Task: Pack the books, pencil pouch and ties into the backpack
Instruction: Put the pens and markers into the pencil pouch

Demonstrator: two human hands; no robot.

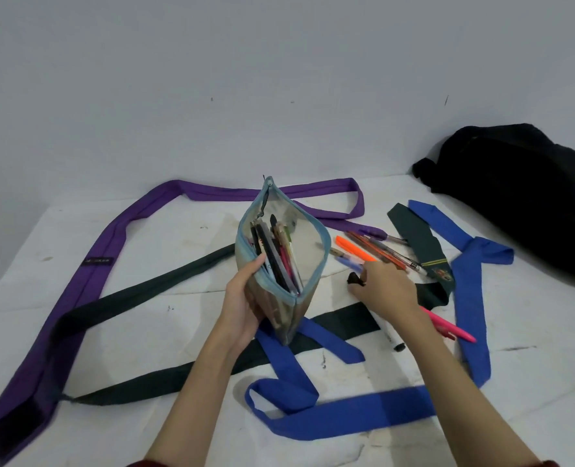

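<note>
The left hand point(245, 303) grips the unzipped pencil pouch point(281, 254) upright at centre, while the right hand's point(385, 288) fingers pinch a small black object point(353, 279) at three o'clock; backpack point(522, 193) at two o'clock.

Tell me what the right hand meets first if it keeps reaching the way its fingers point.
Probably the loose pens lying just beyond the right hand, the blue-capped one nearest and the orange highlighter behind it. Whether the fingers already touch them is unclear.
</note>
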